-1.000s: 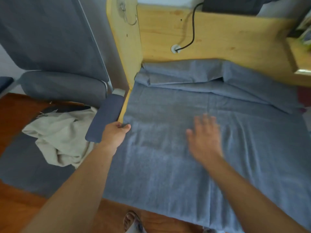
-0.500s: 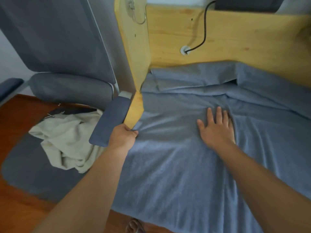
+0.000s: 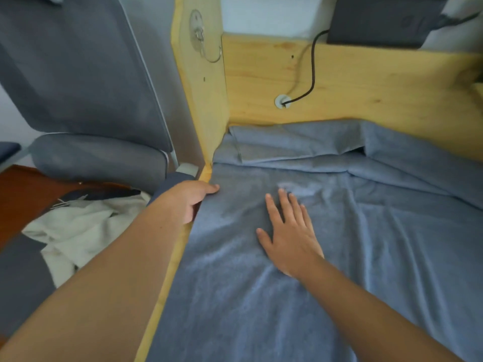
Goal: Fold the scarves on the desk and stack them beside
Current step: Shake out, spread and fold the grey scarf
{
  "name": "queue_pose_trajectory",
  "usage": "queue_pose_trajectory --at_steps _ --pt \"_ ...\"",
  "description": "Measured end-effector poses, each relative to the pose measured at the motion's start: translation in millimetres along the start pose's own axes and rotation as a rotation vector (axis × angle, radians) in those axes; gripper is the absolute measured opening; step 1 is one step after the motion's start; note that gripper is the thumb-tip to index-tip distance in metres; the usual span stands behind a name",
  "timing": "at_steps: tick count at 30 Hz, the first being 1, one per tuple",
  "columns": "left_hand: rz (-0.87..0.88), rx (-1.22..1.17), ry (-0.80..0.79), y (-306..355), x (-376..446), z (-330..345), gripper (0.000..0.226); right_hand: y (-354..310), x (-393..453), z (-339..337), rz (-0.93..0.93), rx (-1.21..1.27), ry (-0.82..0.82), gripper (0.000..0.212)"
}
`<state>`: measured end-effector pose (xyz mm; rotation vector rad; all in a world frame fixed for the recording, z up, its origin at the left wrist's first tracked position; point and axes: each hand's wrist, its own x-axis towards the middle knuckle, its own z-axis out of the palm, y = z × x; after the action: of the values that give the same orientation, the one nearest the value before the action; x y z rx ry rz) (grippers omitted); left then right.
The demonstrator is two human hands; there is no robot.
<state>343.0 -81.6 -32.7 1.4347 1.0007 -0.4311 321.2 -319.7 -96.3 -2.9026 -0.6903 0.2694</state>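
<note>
Blue-grey scarf (image 3: 261, 296) lay spread over nearly the whole table (image 3: 167, 278), filling the centre and right of the frame; its far edge was doubled into a loose fold along the wooden back panel (image 3: 366, 82) at upper right. Near edge ran out of the bottom of the frame.

Left hand (image 3: 188, 199), centre left: grip closed on the scarf's left edge at the table's side, thumb on top of the cloth, fingers curled under and hidden.

Right hand (image 3: 290, 233), centre: flat on the cloth, fingers straight and spread, palm down, holding nothing.

Off the table, lower left: a cream cloth (image 3: 78, 231) bunched near a grey chair (image 3: 91, 100). Whether it was another scarf could not be told.

Handling, judged: fabric looked soft, light and limp, creasing in shallow ripples around the right hand. It would sag and drag rather than hold shape. Best taken at corners or along an edge with both hands, kept taut, then smoothed flat before each fold. Fold not yet begun.
</note>
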Motion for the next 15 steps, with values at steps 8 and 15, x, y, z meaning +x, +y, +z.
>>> queue_pose_trajectory --at_steps 8,15 --pt "0.028 0.046 0.044 10 16 2 0.035 -8 11 -16 0.016 0.116 0.009 0.077" --pt "0.406 0.461 0.477 -13 34 22 0.022 -55 36 -5 -0.085 0.058 -0.027 0.068"
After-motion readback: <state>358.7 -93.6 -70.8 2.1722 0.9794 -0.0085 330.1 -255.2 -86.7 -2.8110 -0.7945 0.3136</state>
